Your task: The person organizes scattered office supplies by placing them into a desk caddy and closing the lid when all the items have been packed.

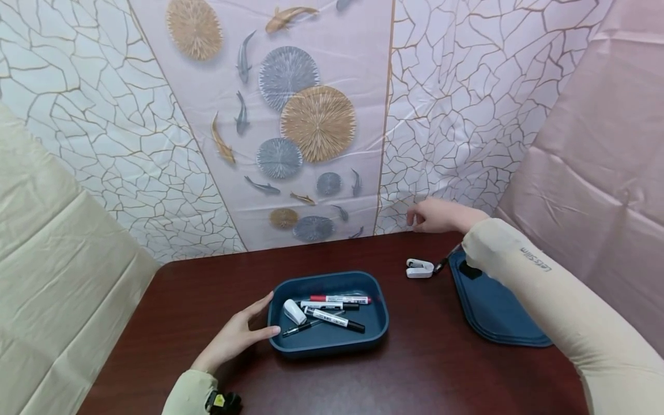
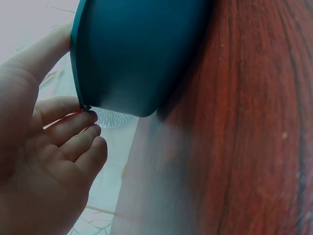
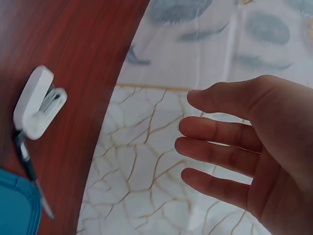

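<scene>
My left hand [image 1: 236, 337] rests against the left end of a dark blue box [image 1: 383, 323], thumb and index finger spread on its rim [image 2: 76, 63]. Inside the box lie a red marker [image 1: 353, 300], two black-capped white markers [image 1: 332, 319], a slim black pen [image 1: 297, 329] and a small white rounded object [image 1: 294, 312]. My right hand [image 1: 438, 215] is raised beyond the table's far edge, holding nothing, its fingers loosely extended in the right wrist view. Nearest to it is a white hinged object [image 3: 41, 103], spread into a V, resembling a mini stapler.
A black pen [image 3: 27, 161] reaches from the white hinged object to a blue lid or tray [image 1: 503, 311] on the right. A black item [image 1: 470, 270] lies on that blue piece, partly behind my right sleeve. Patterned cloth hangs behind the dark red wooden table [image 1: 218, 276].
</scene>
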Available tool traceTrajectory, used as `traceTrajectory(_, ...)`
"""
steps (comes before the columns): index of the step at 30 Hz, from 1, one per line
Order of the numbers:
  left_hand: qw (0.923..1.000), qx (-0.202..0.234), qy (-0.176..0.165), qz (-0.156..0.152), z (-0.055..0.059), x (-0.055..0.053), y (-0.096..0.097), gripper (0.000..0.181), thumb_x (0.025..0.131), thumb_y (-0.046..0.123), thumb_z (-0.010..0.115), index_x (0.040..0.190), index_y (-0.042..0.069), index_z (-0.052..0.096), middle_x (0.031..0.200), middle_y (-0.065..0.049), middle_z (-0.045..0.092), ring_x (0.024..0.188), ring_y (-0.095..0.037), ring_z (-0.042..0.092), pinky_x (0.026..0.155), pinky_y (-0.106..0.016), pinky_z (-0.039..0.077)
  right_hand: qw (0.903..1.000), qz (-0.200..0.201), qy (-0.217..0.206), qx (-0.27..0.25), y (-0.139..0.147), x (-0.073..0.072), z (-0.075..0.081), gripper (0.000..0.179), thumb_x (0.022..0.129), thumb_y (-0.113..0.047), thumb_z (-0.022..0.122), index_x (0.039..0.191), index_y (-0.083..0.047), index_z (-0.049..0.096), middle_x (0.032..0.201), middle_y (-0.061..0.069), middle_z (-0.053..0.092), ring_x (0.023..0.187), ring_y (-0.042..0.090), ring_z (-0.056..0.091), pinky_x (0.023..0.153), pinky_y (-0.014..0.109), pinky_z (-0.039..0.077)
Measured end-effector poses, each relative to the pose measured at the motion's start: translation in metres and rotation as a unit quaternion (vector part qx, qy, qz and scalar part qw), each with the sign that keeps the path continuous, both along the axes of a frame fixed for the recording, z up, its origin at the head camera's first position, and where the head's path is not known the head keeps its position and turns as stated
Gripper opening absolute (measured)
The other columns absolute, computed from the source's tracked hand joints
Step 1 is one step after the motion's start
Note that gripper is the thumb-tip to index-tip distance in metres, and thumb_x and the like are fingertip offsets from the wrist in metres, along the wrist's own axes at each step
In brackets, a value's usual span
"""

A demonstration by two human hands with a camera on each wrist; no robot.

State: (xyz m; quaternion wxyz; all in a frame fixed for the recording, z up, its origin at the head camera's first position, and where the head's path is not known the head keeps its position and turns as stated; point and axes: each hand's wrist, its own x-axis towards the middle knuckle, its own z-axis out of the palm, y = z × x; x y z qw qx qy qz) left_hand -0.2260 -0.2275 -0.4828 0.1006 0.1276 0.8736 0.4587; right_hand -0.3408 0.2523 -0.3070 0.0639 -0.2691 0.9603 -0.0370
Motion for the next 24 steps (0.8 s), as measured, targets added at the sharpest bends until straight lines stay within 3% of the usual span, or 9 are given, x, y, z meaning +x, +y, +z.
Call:
traceTrajectory(5,1.0,0.001,0.002,-0.003,0.0,-0.001,0.002,0.082,0.086,0.04,0.081,0.156,0.03,0.039,0.159,0.001,0.037,0.147,-0.033,0.032,0.112,-0.06,0.033,0.9998,-0.02,-0.003,0.009,0.021,0.0,-0.011,0.021,0.091,-0.003,0.063,0.109,-0.009,0.072,0.087,0.002,0.064,0.075,0.017,0.059,0.069,0.039,0.051)
traceTrajectory(9,1.0,-0.005,-0.005,0.003,-0.001,0.002,-0.001,0.083,0.086,0.04,0.081,0.156,0.028,0.039,0.16,-0.002,0.037,0.147,-0.034,0.033,0.112,-0.062,0.032,0.9999,-0.009,-0.006,0.001,0.032,-0.001,-0.024,0.023,0.089,-0.001,0.065,0.109,-0.008,0.073,0.093,0.003,0.066,0.083,0.019,0.061,0.074,0.041,0.053)
traceTrajectory(13,1.0,-0.002,-0.004,0.005,0.0,0.003,-0.002,0.083,0.086,0.039,0.081,0.156,0.027,0.04,0.159,-0.003,0.038,0.146,-0.035,0.034,0.111,-0.062,0.034,0.9999,-0.008,-0.007,-0.011,0.039,-0.002,-0.034,0.02,0.089,0.0,0.068,0.107,-0.007,0.071,0.097,0.007,0.067,0.087,0.022,0.062,0.078,0.044,0.054)
traceTrajectory(19,1.0,0.005,0.001,-0.003,0.0,-0.001,0.002,0.082,0.086,0.039,0.081,0.156,0.028,0.039,0.159,-0.001,0.038,0.146,-0.034,0.033,0.112,-0.06,0.034,0.9998,-0.018,-0.002,0.002,0.046,0.0,-0.044,0.02,0.086,0.001,0.072,0.104,-0.007,0.071,0.093,0.006,0.066,0.082,0.019,0.06,0.073,0.04,0.053)
traceTrajectory(24,1.0,0.007,-0.002,-0.006,-0.002,0.001,0.002,0.082,0.087,0.037,0.08,0.157,0.027,0.038,0.16,-0.004,0.036,0.147,-0.035,0.032,0.113,-0.06,0.032,0.9995,-0.022,-0.024,0.002,0.046,0.001,-0.054,0.023,0.086,0.001,0.07,0.108,-0.006,0.071,0.098,0.008,0.068,0.086,0.02,0.061,0.075,0.041,0.054)
